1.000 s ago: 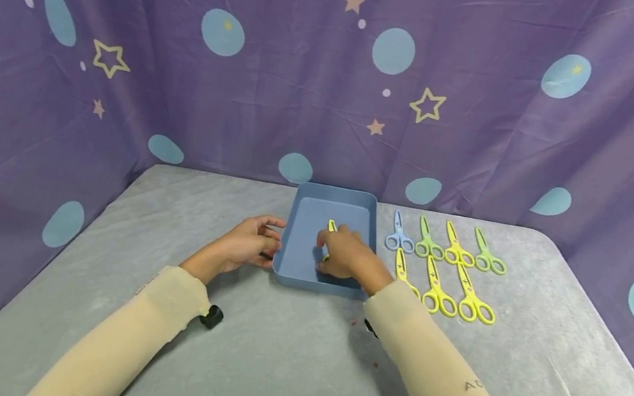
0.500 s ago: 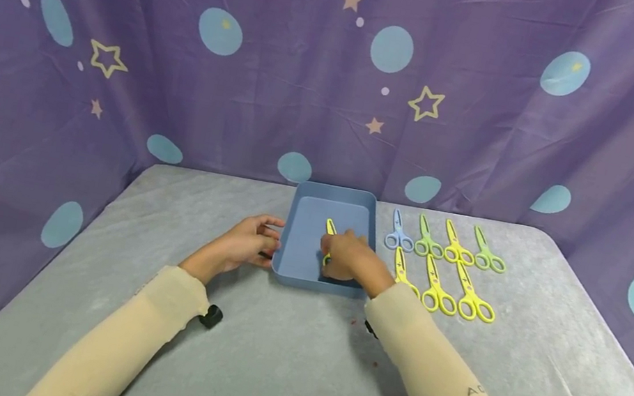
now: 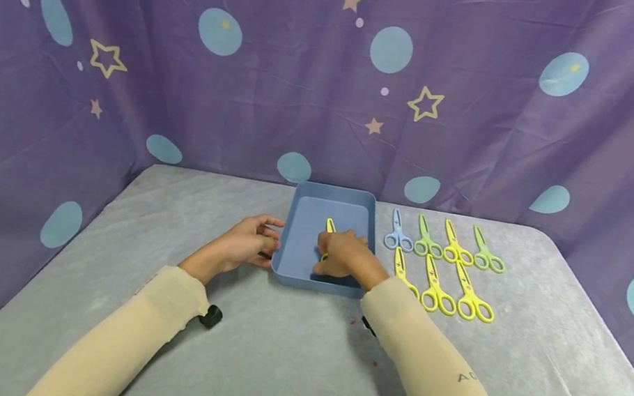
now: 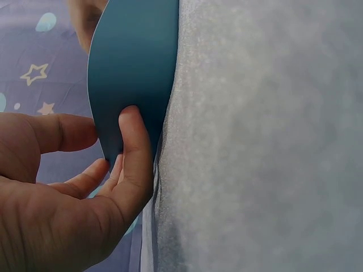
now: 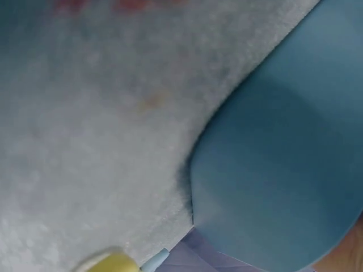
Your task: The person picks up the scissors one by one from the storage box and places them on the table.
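Observation:
A blue tray [image 3: 299,251] stands near the back of the table. My left hand [image 3: 246,240] is at its left side; in the left wrist view its fingers [image 4: 136,147] touch the tray's outer wall and the thumb meets the rim. Inside the tray, my right hand [image 3: 348,256] holds yellow scissors [image 3: 330,224] from above. Their tip points toward the back wall, while the hand covers most of the handles. The right wrist view shows mainly the tray's outside wall [image 5: 272,170], not the grip.
Right of the tray, several scissors lie in two rows: blue scissors [image 3: 397,230], green scissors [image 3: 427,239] and yellow ones [image 3: 458,246] at the back, more yellow scissors [image 3: 472,296] in front. A purple patterned curtain [image 3: 287,79] hangs behind the grey table [image 3: 273,374].
My right hand shifts slightly right, then back left over the scissors, which stay nearly in place in the tray. My left hand keeps its position at the tray.

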A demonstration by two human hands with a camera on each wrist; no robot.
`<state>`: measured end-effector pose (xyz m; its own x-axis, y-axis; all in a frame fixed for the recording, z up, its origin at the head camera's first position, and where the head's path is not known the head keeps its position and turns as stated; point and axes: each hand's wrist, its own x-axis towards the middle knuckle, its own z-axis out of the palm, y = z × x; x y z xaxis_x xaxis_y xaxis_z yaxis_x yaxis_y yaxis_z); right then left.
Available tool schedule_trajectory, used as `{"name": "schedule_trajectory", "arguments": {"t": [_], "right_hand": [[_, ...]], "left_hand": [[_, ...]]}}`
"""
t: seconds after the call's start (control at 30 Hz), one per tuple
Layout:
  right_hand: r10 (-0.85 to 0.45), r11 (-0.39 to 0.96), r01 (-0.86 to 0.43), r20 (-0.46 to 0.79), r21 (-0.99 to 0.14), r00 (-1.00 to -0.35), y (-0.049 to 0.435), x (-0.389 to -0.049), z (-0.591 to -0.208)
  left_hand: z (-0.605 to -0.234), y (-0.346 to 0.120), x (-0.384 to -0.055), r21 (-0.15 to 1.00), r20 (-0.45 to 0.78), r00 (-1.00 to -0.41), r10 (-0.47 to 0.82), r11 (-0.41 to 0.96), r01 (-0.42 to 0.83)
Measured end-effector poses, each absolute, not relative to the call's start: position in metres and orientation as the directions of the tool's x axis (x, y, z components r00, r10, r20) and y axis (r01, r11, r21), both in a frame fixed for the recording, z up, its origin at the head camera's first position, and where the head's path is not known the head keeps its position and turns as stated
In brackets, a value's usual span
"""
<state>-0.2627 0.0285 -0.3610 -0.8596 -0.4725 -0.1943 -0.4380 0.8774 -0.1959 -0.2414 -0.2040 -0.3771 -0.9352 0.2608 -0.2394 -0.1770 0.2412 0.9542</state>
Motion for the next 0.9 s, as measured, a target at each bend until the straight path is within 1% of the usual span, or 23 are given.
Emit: {"name": "schedule_trajectory", "arguments": {"t": [0.27,0.5,0.9], "right_hand": [[-0.435,0.894,-0.399,-0.177,-0.204,-0.883,0.0277,-0.2636,-0.3644],[-0.366,0.919,-0.328,-0.163,-0.219,-0.916,0.0284,-0.2631,-0.3658],[-0.391,0.914,-0.38,-0.062,-0.145,-0.918,0.0278,-0.2565,-0.3563]], "left_hand": [[-0.3769,-0.2041,-0.2415,0.955,-0.237,-0.936,0.262,0.242,-0.174],[-0.3772,-0.2044,-0.2421,0.955,-0.234,-0.935,0.266,0.242,-0.17],[-0.3776,-0.2044,-0.2424,0.955,-0.24,-0.934,0.265,0.236,-0.179]]}}
